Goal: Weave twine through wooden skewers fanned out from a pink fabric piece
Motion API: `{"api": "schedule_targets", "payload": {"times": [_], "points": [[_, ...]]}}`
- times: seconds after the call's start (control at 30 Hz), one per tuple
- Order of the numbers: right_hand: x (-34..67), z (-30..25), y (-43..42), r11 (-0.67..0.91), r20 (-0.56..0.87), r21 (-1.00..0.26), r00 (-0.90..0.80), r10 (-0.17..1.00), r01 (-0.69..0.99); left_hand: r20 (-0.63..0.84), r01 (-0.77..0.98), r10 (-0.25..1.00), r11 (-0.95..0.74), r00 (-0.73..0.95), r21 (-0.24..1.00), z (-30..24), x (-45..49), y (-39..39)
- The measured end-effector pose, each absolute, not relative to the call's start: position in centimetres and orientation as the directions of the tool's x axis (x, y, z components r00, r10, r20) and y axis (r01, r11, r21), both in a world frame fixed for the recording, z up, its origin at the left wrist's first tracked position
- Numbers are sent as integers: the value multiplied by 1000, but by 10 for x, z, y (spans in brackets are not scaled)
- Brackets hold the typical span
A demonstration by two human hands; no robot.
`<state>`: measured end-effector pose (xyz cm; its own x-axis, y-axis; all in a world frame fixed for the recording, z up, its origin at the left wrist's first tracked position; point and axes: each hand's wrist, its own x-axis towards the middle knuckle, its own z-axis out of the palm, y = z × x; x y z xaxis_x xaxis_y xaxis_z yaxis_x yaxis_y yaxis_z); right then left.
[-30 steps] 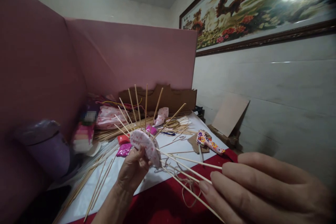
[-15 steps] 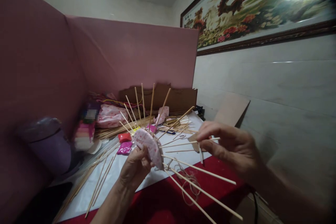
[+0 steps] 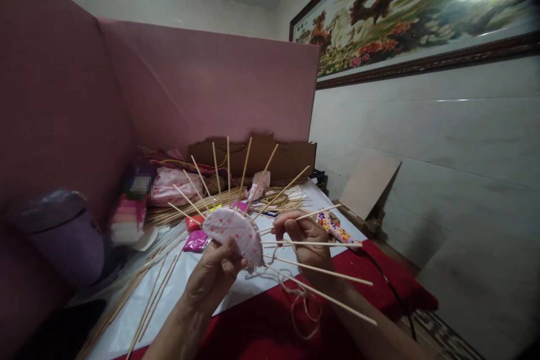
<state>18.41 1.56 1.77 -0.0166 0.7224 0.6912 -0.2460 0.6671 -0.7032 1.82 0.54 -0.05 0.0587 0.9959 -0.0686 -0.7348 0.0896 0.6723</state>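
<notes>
**Right hand moves in to the rim as thirteen sticks fan from a cloth disc**

Seen from the head camera, a person works over a table (image 3: 240,293) with both bare hands. The right hand (image 3: 310,230), out along the stick's length half a second ago, has come in close to the edge of a fabric-covered disc (image 3: 232,229). That shift suggests attention has moved from the sticks' outer ends to where they meet the rim. The disc, tilted and held up above the table, stays in the left hand (image 3: 217,270), closed with the thumb on its face and the fingers largely hidden. The right hand's fingers are curled nearly together around one stick; whether they grip it, or the twine (image 3: 300,295) trailing just beside, cannot be told.

By count: one disc; thirteen visible sticks (image 3: 228,169) radiating from it; one tangle of twine, hanging below the right hand's sticks over a red cloth (image 3: 248,329). Behind are one red packet (image 3: 194,223), one magenta packet (image 3: 195,241) and one flower-patterned piece (image 3: 333,228), right of the hands. At left stands one purple bin (image 3: 71,247). The loose sticks (image 3: 158,292) overlap too much to count.
</notes>
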Motion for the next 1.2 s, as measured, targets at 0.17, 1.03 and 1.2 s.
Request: {"api": "schedule_targets", "payload": {"times": [0.17,1.03,1.2], "points": [[183,18,29,561,596,-768,-25,803,-310,-83,-708,997,56,-3,704,2,22,5],[180,21,55,404,485,-851,-206,850,-335,-174,-773,977,17,-121,634,4,30,8],[177,7,59,403,491,-847,-220,843,-347,-260,-834,960,59,-103,549,-1,28,11]]}}
